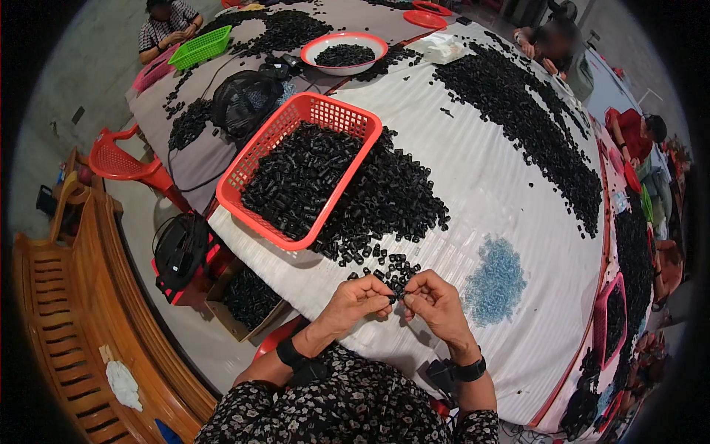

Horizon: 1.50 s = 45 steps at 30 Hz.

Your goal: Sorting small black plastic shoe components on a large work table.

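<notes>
Close in front of me, my left hand [358, 299] and my right hand [436, 306] meet with fingers pinched. Between their fingertips is a small black plastic part [395, 297], partly hidden by the fingers; both hands grip it. Just beyond lie several loose black parts [396, 268], short and tube-like, spilling from a larger black pile [399, 196]. To the right of my right hand is a heap of small clear-blue pieces [497, 281]. A red plastic basket [227, 194] full of black parts stands on the cloth beyond my left hand.
White cloth [473, 207] covers the table. Farther off are a red-rimmed bowl [309, 61], a long black pile [525, 111], a green basket [201, 49] and a dark mesh fan [245, 98]. A wooden bench [111, 325] and red chair [122, 159] stand left. Other people sit around.
</notes>
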Each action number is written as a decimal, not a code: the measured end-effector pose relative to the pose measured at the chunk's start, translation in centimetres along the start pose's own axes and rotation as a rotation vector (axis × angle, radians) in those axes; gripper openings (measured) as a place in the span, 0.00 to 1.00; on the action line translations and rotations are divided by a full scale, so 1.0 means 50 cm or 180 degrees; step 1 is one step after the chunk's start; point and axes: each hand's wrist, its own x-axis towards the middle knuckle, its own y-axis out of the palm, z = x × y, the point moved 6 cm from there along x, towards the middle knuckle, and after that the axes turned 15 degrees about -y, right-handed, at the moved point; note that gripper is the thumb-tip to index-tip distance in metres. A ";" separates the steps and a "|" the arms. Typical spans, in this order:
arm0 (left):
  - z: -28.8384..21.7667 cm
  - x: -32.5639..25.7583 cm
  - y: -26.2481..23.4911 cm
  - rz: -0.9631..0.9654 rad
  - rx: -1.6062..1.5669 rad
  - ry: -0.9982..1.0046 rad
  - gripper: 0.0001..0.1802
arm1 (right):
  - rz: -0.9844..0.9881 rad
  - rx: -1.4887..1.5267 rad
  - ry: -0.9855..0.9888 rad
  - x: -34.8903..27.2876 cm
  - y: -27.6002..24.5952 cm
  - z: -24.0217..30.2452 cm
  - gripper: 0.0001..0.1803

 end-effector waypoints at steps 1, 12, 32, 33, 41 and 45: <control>-0.001 -0.001 0.001 -0.0006 0.0046 0.0018 0.07 | 0.0058 -0.0041 0.0013 -0.002 0.006 -0.001 0.05; -0.014 -0.012 0.019 -0.0122 0.0688 0.0263 0.05 | 0.0252 -0.0696 0.0063 -0.024 0.016 0.003 0.03; 0.012 0.000 0.009 -0.1330 0.1115 0.0778 0.03 | 0.0630 -0.3663 -0.2028 -0.039 0.087 0.019 0.13; 0.011 -0.001 0.009 -0.1461 0.1086 0.0809 0.03 | 0.0578 -0.3708 -0.2048 -0.040 0.087 0.014 0.14; 0.035 0.009 0.008 -0.1741 0.1142 0.0855 0.08 | 0.0392 -0.3741 -0.1992 -0.037 0.080 -0.004 0.14; 0.036 0.020 0.010 -0.1808 0.1144 0.0880 0.10 | 0.0339 -0.3849 -0.1988 -0.038 0.077 -0.006 0.14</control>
